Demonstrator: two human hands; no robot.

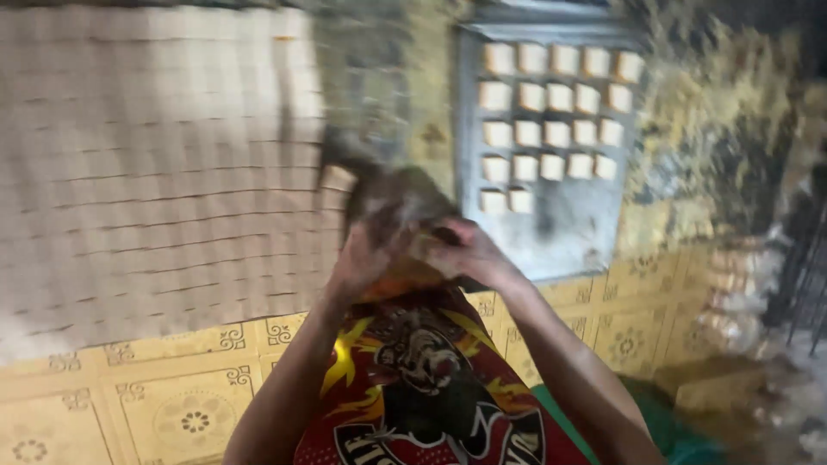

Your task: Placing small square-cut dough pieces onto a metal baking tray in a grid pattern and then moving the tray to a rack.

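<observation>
Head view, centre frame: left hand (366,254) and right hand (469,254) pressed together around blurred brownish lump (405,202), grip unclear. Metal tray (560,232) of pale blocks (551,112) upper right; block sheet (146,164) upper left.

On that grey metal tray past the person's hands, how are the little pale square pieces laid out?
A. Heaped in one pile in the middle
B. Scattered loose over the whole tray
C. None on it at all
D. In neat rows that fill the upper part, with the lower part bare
D: the pale square pieces sit in tidy rows on the upper part of the grey tray, while its lower part lies bare.
</observation>
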